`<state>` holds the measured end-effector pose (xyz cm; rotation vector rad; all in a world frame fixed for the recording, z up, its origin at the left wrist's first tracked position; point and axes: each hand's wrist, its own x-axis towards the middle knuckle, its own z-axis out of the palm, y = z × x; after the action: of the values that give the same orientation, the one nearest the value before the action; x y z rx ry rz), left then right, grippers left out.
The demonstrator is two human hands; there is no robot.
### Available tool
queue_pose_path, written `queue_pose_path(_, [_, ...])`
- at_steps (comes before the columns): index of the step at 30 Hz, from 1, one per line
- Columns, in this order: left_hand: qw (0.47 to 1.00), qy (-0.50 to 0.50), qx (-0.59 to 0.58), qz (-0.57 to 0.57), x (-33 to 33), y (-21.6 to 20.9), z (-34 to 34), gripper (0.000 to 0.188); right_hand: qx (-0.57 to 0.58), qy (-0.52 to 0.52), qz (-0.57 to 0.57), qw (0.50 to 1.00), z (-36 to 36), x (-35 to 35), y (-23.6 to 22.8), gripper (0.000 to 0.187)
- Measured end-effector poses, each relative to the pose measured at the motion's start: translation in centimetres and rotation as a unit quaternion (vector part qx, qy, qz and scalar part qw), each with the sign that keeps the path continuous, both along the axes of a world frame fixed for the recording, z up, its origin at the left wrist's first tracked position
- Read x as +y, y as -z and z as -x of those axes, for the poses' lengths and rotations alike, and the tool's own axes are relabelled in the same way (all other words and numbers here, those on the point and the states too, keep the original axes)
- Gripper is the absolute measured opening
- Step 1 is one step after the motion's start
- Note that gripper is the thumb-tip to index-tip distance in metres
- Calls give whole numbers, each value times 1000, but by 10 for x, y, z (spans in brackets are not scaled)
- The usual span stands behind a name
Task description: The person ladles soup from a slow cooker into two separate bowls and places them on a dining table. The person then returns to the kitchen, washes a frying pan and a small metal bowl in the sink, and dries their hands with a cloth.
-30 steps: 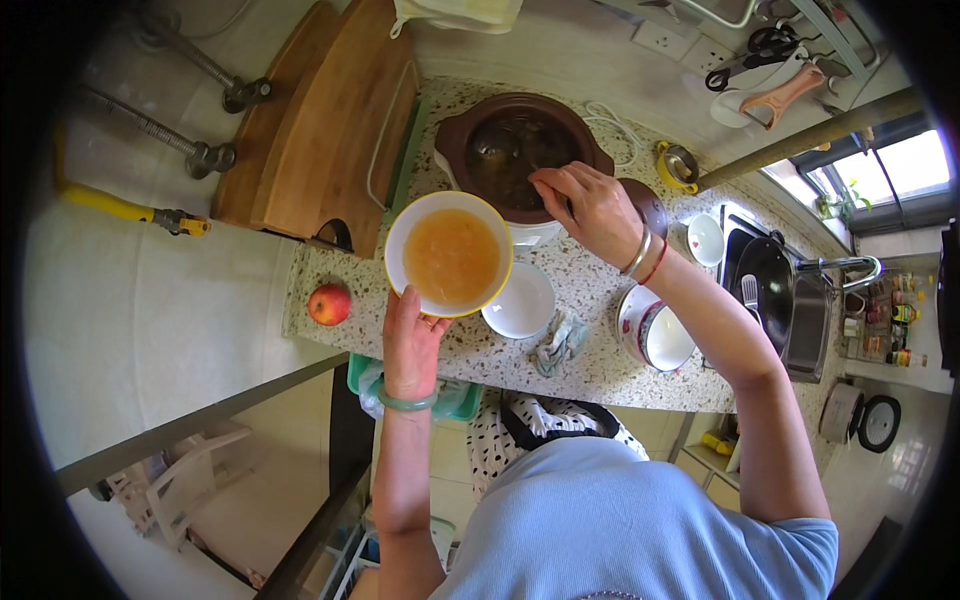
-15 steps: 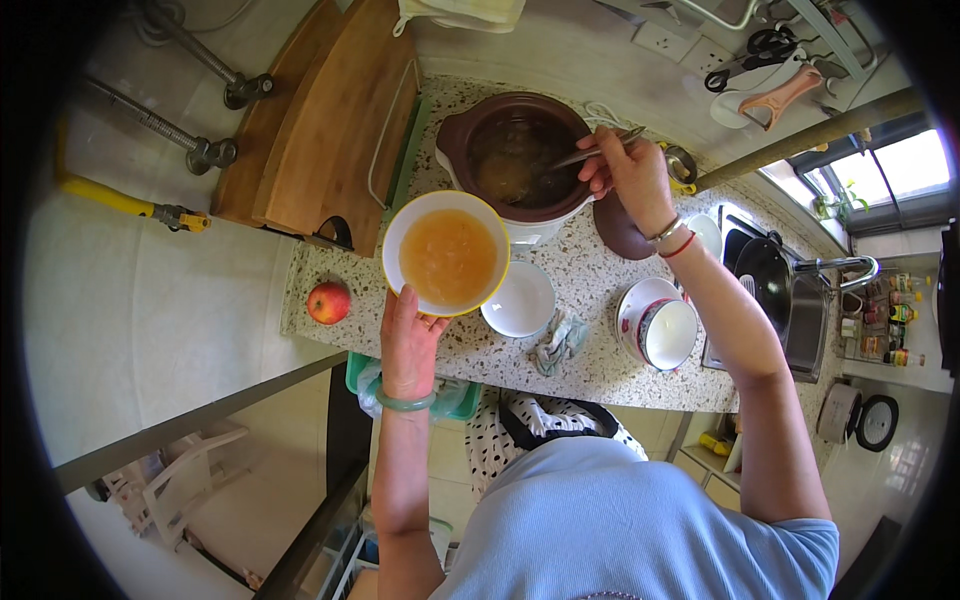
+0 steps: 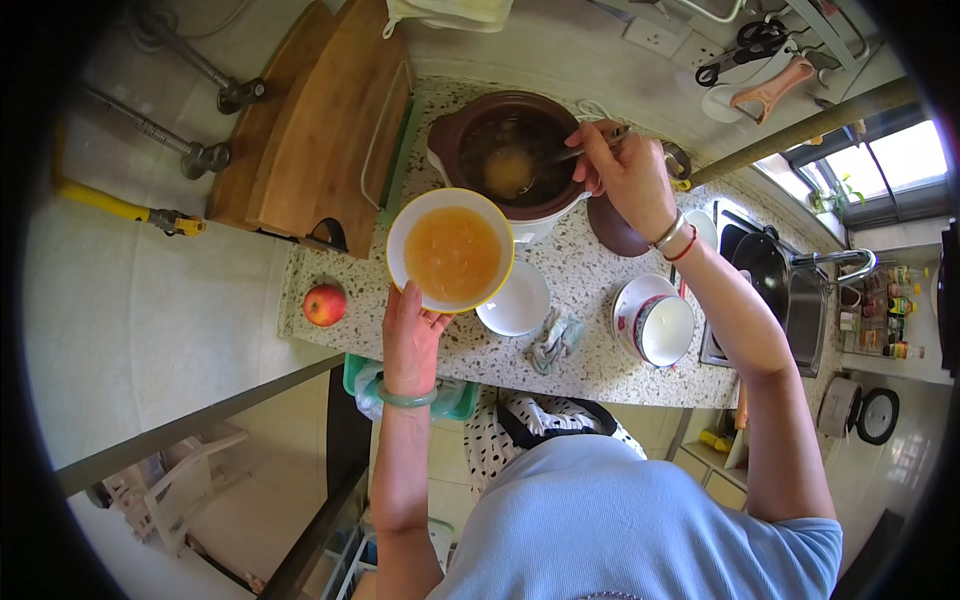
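Note:
My left hand point(image 3: 410, 340) grips a yellow-rimmed white bowl point(image 3: 392, 245) by its near side, thumb over the rim. Orange-tinted soup point(image 3: 452, 255) fills much of it. Just beyond stands a brown-lined cooking pot point(image 3: 445, 150) with dark liquid inside. Closed around the metal handle of a ladle point(image 3: 565, 153), my right hand point(image 3: 630, 180) hovers over the pot's right side. The ladle's lower end is down in the liquid, near a pale clump point(image 3: 508, 170). An empty-looking white bowl point(image 3: 516, 300) sits on the counter, partly behind the held bowl.
A red apple point(image 3: 324, 305) rests at the counter's left. Wooden boards point(image 3: 320, 130) lean behind it. A crumpled cloth point(image 3: 556, 340), stacked bowls point(image 3: 667, 332) and a brown lid point(image 3: 615, 228) lie to the right, before a sink point(image 3: 825, 310). A green bin point(image 3: 460, 402) stands below the front edge.
The ladle and my right hand have shifted slightly within the pot area, and the pale clump shows more plainly. The held bowl has moved a little to the right.

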<state>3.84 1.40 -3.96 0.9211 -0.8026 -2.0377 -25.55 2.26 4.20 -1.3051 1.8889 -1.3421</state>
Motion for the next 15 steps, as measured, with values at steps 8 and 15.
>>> queue_pose_path(8, [1000,0,6,-2,1,-3,2,57,-193,67,-77,976,36,-6,6,34])
queue_pose_path(15, [1000,2,-2,-8,0,-1,2,58,-216,59,-53,973,37,-1,10,36])
